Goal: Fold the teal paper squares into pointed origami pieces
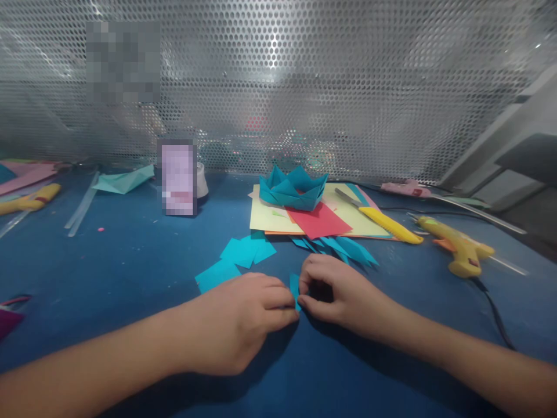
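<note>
Between my two hands stands a small piece of blue paper (295, 284), partly hidden by fingers. My left hand (252, 319) is closed on its left side, thumb and fingertips pinched together at the paper. From the other side my right hand (331, 290) pinches it too, thumb and index finger curled into a ring. Several flat blue paper squares (248, 249) lie just beyond my left hand. Folded blue paper pieces (348, 248) are spread beyond my right hand. Farther back, a crown-shaped ring of folded blue paper (293, 191) rests on stacked coloured sheets.
The yellow sheet stack (259, 217) carries a red paper square (319, 219) and a yellow utility knife (389, 223), its blade out. A yellow glue gun (461, 244) with a black cord lies right. A phone (178, 180) stands upright back left. Perforated metal (278, 75) walls the table's back.
</note>
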Available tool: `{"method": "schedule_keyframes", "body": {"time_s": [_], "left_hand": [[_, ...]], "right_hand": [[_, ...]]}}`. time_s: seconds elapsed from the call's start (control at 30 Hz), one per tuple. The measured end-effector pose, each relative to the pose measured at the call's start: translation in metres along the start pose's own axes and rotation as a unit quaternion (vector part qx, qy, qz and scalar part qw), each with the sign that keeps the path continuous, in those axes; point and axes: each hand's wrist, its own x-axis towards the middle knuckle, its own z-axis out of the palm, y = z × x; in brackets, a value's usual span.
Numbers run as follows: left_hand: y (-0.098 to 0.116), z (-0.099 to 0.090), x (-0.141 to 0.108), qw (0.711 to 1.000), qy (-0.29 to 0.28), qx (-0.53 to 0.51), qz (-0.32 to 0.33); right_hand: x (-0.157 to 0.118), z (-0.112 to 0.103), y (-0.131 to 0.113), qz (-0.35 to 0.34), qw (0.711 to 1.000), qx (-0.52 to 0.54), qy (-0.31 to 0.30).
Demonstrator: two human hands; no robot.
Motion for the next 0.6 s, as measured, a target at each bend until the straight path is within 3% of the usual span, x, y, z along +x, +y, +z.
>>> {"method": "schedule_keyframes", "body": {"time_s": [0.27, 0.6], "left_hand": [[0.0034, 0.0006, -0.0001, 1.0, 0.006, 0.014, 0.011], [0.0075, 0.0013, 0.0007, 0.999, -0.013, -0.005, -0.045]], "right_hand": [[-0.0002, -0.001, -0.0016, 0.001, 1.0, 0.0, -0.001], [-0.0031, -0.0013, -0.0055, 0.016, 1.0, 0.006, 0.0]]}}
